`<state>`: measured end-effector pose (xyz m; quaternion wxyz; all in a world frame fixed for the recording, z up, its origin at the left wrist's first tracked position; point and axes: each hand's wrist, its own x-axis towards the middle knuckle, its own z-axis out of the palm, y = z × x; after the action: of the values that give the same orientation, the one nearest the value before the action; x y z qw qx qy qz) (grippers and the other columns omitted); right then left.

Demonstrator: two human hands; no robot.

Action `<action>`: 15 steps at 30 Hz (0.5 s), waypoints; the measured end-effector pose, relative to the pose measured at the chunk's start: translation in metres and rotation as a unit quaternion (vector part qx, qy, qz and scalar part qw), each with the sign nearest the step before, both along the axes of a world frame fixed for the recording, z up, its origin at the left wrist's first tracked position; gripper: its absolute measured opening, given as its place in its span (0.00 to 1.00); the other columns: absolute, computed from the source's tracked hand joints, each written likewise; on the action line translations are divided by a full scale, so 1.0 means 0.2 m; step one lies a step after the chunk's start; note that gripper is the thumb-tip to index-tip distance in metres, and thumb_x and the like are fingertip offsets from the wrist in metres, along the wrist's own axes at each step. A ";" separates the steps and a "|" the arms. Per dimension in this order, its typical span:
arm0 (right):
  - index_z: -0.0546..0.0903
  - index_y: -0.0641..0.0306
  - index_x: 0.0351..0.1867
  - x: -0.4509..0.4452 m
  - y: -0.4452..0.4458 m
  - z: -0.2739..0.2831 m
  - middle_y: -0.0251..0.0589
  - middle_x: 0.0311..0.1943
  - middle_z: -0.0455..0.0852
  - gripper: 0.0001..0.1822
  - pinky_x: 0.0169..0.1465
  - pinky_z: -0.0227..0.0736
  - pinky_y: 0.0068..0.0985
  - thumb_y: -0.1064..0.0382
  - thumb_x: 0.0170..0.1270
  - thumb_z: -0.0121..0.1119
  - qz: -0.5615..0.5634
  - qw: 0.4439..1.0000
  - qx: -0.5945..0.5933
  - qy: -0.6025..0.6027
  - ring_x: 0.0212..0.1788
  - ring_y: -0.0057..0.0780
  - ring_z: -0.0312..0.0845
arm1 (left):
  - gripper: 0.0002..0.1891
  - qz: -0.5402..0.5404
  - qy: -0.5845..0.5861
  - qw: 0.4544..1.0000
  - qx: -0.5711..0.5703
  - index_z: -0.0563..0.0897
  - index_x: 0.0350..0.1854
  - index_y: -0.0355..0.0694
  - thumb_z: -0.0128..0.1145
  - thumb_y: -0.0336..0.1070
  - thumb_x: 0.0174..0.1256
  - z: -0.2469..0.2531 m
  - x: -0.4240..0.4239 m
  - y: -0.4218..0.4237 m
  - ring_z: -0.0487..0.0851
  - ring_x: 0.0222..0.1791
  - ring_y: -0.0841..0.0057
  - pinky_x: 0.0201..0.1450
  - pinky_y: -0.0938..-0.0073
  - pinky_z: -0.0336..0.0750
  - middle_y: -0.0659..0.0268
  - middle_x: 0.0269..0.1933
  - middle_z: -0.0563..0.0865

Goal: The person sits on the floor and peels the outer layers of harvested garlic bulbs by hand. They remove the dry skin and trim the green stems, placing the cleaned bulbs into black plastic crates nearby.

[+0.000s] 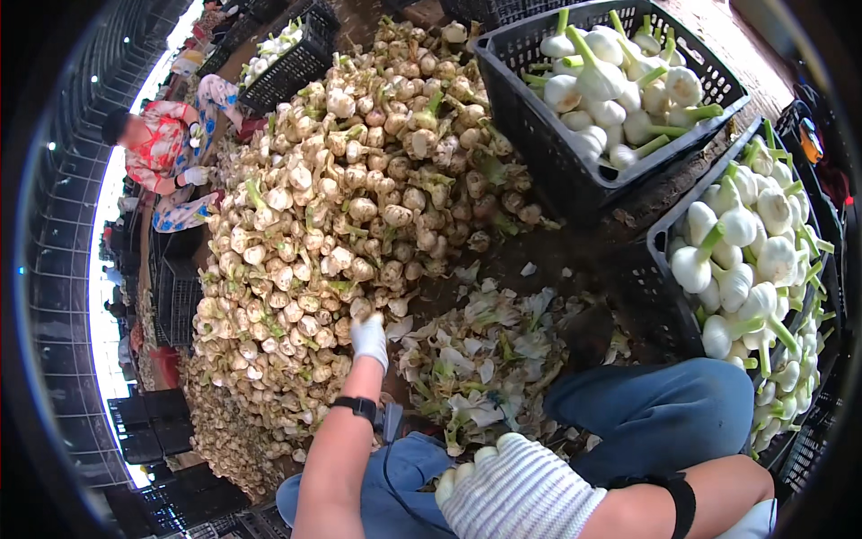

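My left hand [370,342], in a white glove, reaches to the near edge of a big heap of unpeeled garlic bulbs [357,209]. Its fingertips meet a bulb [361,308] there; whether they grip it cannot be made out. Close to me, above my lap, my right hand [518,488] wears a striped knit glove with its fingers curled under. Anything inside that hand is hidden. Between my knees lies a pile of stripped garlic skins and leaves [481,357].
Black plastic crates [532,141] of cleaned white garlic [599,74] stand at the right, one [656,269] beside my knee [660,411]. Across the heap a gloved person [161,145] sits near another filled crate [289,64]. A cable [397,488] hangs by my left wrist.
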<state>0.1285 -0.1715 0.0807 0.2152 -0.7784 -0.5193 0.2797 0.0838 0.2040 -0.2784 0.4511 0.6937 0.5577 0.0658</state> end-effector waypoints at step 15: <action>0.84 0.64 0.33 0.14 0.07 -0.13 0.43 0.26 0.86 0.09 0.37 0.72 0.33 0.62 0.58 0.55 -0.053 0.997 -0.037 0.035 0.31 0.35 0.83 | 0.32 -0.400 0.188 0.861 0.250 0.78 0.61 0.42 0.69 0.51 0.55 0.37 1.08 -0.33 0.81 0.54 0.53 0.59 0.60 0.76 0.48 0.56 0.80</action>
<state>0.1563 -0.1572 0.0556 0.2191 -0.8021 -0.4586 0.3136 0.3006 0.1384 -0.2053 0.1364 0.9460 0.2710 -0.1145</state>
